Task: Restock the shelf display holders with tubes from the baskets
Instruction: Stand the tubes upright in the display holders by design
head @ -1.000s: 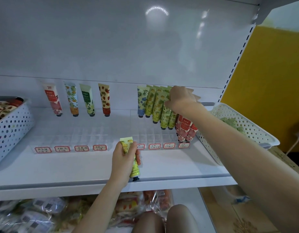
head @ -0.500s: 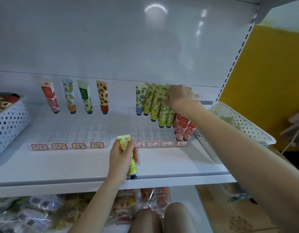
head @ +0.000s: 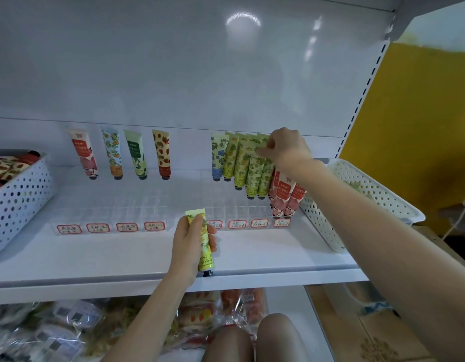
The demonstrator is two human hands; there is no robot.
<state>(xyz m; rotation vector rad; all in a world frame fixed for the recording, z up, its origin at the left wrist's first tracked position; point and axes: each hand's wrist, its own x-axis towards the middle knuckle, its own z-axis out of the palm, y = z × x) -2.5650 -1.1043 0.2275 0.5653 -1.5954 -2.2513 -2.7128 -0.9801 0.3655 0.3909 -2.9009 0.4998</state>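
Roughly a third done, I judge. On the shelf (head: pixel 121 257), the left basket (head: pixel 19 202) and right basket (head: pixel 362 205) both show stock inside. The clear holder (head: pixel 147 205) has one tube per left lane; the right lanes are part-filled. My right hand (head: pixel 289 150) pinches a green tube (head: pixel 255 165) there with its fingers. My left hand (head: pixel 189 244) grasps a yellow tube (head: pixel 206 259) upright at the shelf's front edge, not yet slotted.

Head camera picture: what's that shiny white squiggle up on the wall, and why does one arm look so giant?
In the head view, the squiggle is glare, likely a light's reflection on the glossy back panel; the right arm looks giant because it is close to the wide-angle lens, which also bends the shelf edge; the bags below are blurry.
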